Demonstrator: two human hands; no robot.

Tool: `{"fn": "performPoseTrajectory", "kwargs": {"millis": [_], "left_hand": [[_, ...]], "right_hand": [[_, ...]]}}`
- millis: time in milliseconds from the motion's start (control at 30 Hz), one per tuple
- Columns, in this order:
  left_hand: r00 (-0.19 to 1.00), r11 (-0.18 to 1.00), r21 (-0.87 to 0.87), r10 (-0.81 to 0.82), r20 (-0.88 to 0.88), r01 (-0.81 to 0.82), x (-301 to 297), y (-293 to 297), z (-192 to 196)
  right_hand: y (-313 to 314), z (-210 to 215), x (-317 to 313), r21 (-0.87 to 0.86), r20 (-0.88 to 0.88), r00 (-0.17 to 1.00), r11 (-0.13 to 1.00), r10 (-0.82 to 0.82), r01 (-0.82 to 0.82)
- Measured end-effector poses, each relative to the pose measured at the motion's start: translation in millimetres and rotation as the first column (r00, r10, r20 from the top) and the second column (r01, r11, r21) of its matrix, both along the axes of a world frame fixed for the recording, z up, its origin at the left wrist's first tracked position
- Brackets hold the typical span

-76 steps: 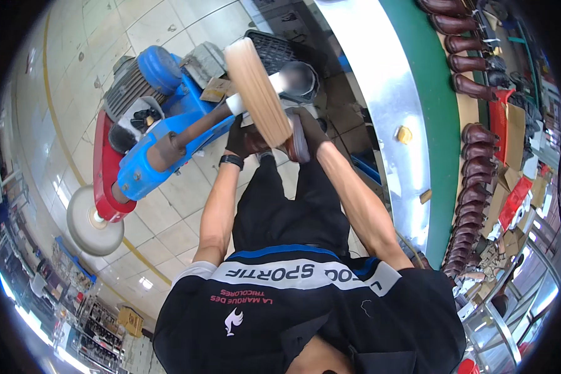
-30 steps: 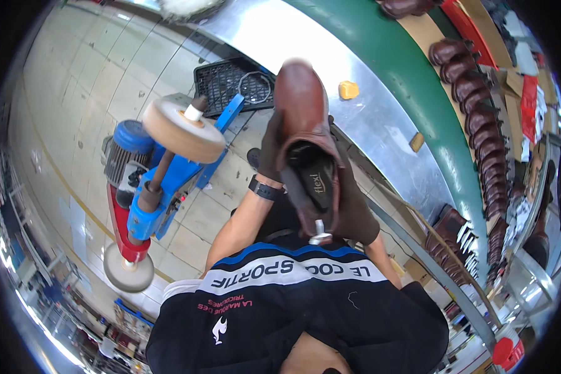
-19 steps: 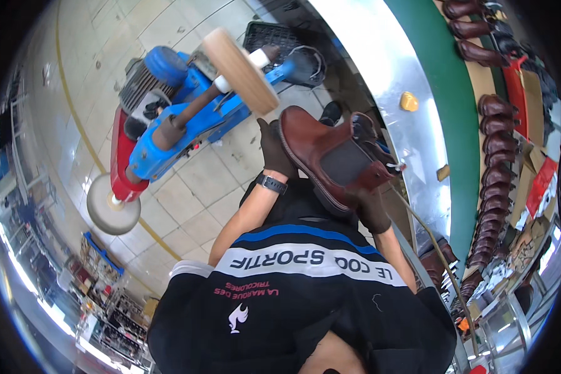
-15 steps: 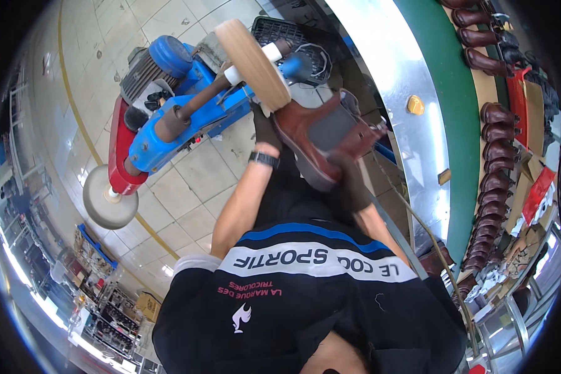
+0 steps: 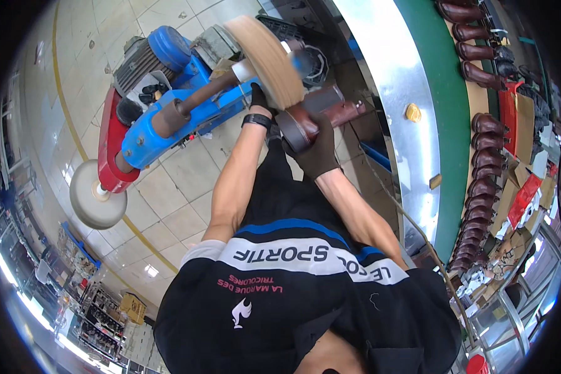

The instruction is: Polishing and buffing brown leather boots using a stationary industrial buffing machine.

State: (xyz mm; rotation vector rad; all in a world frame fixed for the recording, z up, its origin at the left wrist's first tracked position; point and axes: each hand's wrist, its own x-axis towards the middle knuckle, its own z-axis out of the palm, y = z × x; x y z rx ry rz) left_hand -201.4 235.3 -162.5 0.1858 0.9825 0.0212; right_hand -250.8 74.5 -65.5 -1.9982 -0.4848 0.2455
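A brown leather ankle boot (image 5: 300, 122) with a dark sole and a grey elastic panel is held against a spinning tan buffing wheel (image 5: 269, 62). My right hand (image 5: 318, 148), in a dark glove, is wrapped round the boot on the side nearer to me. On the other side, by the wheel's lower edge, my gloved left hand (image 5: 260, 100) is closed at the boot's front end. The wheel hides part of that end and some of the left fingers. The boot's shaft points to the right.
The wheel sits on the shaft of a blue polishing machine (image 5: 162, 124), with a pale disc wheel (image 5: 96, 194) at its other end. At right runs a bench with a metal edge (image 5: 411, 68) and green top (image 5: 449, 87). Rows of brown boots (image 5: 486, 159) stand beyond. A black crate (image 5: 287, 31) lies behind the wheel.
The boot has turned and shifted, its sole now facing more toward me. My right hand has moved left and up with it; my left hand has moved slightly up, nearer the machine.
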Motion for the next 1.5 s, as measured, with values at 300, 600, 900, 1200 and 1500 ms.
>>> {"fn": "performPoseTrajectory", "kwargs": {"millis": [300,600,900,1200,1500], "left_hand": [[0.804,0.747,-0.640,0.266,0.532,0.177,-75.4,-32.2,-12.1],[0.944,0.956,-0.176,-0.181,0.274,0.235,-70.6,-39.1,-27.5],[0.924,0.952,-0.217,-0.128,0.360,0.216,-65.6,-40.6,-39.4],[0.904,0.954,-0.238,-0.069,0.421,0.183,-66.2,-41.3,-47.0],[0.841,0.761,-0.420,-0.296,0.453,0.494,-39.0,-61.6,92.6]], "right_hand": [[-73.5,64.6,1.1,-0.032,-0.656,0.749,0.988,0.096,-0.154],[12.9,85.9,53.5,-0.641,-0.281,0.748,0.462,0.602,-0.613],[25.6,96.9,62.1,-0.659,-0.395,0.744,0.399,0.539,-0.638],[-38.2,61.0,61.6,-0.538,-0.356,0.855,0.665,0.378,-0.518],[-183.2,85.9,53.7,0.062,-0.979,0.194,0.816,-0.063,0.575]]}}
